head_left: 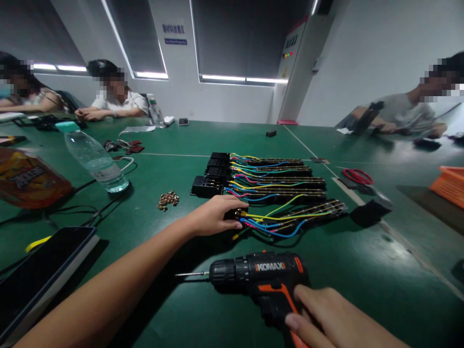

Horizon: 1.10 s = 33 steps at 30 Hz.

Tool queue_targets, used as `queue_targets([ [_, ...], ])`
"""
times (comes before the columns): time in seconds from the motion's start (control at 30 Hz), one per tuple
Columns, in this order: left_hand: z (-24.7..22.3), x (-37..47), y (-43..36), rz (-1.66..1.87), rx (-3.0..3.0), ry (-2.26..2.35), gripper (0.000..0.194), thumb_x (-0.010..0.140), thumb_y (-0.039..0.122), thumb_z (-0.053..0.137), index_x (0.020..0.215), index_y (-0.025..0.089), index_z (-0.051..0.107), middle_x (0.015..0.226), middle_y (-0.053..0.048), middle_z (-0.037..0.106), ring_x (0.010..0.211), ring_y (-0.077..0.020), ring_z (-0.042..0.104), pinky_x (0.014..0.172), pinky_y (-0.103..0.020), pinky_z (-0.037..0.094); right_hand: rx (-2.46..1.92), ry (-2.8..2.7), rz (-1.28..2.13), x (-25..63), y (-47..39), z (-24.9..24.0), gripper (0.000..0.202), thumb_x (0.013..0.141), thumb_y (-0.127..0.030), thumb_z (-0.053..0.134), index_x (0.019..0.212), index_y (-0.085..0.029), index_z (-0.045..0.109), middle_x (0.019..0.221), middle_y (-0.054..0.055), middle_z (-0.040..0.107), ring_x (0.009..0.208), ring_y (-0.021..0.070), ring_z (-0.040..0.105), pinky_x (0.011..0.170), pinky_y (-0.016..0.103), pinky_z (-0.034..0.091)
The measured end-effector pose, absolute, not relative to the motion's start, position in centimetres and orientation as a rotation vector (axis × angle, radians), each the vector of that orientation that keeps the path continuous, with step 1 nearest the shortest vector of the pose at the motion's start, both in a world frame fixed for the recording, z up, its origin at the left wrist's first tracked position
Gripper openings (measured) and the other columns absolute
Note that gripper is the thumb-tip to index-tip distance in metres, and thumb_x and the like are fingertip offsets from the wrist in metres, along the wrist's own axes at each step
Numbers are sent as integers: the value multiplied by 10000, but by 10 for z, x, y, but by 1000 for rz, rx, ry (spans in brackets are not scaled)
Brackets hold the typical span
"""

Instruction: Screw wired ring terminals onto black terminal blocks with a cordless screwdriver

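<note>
My left hand [219, 216] is closed round the black end block [232, 212] of the nearest wired strip [308, 215], which has yellow, blue and red wires. Beyond it, several similar black strips with terminal blocks [206, 186] lie side by side. Near the front edge, my right hand [319, 314] grips the handle of a black and orange power drill [261, 270]; its bit points left. A small pile of brass-coloured screws [168, 199] sits left of the blocks.
On the left are a water bottle [97, 162], an orange drink bottle [29, 179], cables and a phone [47, 275]. Red-handled scissors [357, 176], a black object [373, 210] and an orange basket [449, 186] are on the right. Other people sit across the green table [174, 169].
</note>
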State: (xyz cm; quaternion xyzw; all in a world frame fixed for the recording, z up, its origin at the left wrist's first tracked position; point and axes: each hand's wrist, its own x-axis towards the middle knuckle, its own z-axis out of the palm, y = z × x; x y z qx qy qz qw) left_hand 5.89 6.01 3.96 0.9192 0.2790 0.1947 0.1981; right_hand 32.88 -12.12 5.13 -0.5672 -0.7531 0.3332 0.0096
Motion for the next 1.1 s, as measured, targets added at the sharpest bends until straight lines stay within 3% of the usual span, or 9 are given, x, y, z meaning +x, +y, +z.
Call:
queue_targets([
  [0.17,39,58,59,529,2585,783,516,884,368,707,1345,177,577,1290,-134,632,1184,-248,600,1033,-422,482,-1669,-2551,801,333,-110,59,304,978,-331,408,868,-217,668,811,71,738,681,229,704,591,302,473],
  [0.27,36,57,59,536,2624,778,541,902,394,676,1376,171,541,1294,-139,622,1185,-249,591,1027,-420,484,-1519,-2560,457,348,-85,61,311,991,-274,359,877,-218,643,801,56,691,698,203,677,608,302,497],
  [0.33,34,55,59,545,2655,795,592,910,426,656,1413,159,495,1313,-149,605,1197,-255,575,1030,-424,480,-1461,-2507,153,364,-61,59,267,963,-233,380,994,-180,639,889,91,669,758,218,663,662,342,529],
  [0.43,31,52,61,545,2702,803,619,902,452,656,1415,155,477,1317,-149,591,1202,-260,555,1032,-421,470,-1399,-2473,-216,390,-24,48,290,932,-243,506,1163,-134,643,1072,150,650,989,287,627,874,466,530],
  [0.5,30,50,63,535,2727,787,601,889,446,670,1393,171,493,1305,-137,591,1194,-259,550,1030,-413,463,-1367,-2544,-397,404,-4,41,424,874,-313,652,1281,-193,637,1162,151,632,1081,357,560,901,547,497],
  [0.67,29,46,66,507,2742,783,569,879,485,669,1342,192,516,1219,-119,617,1115,-259,569,974,-405,467,-1300,-2692,-483,418,18,29,375,904,-216,587,1269,-215,672,1134,153,636,1031,330,567,809,474,508],
  [0.83,28,46,67,497,2744,790,562,887,510,649,1336,204,510,1187,-111,622,1080,-260,575,936,-394,465,-1303,-2709,-695,411,11,27,547,791,-48,549,1320,-158,637,1194,173,655,1068,352,585,829,486,499],
  [0.97,28,46,67,500,2747,781,558,895,517,636,1337,204,504,1179,-111,624,1072,-260,578,932,-392,463,-1469,-2640,-780,402,3,28,463,834,-124,574,1287,-154,661,1213,175,663,1068,357,604,831,483,493],
  [1.1,28,46,66,510,2744,774,562,897,502,639,1346,198,493,1230,-126,593,1107,-262,566,949,-390,468,-1728,-2481,-802,394,-1,26,362,902,-235,577,1245,-227,694,1191,163,665,1011,349,615,773,460,490],
])
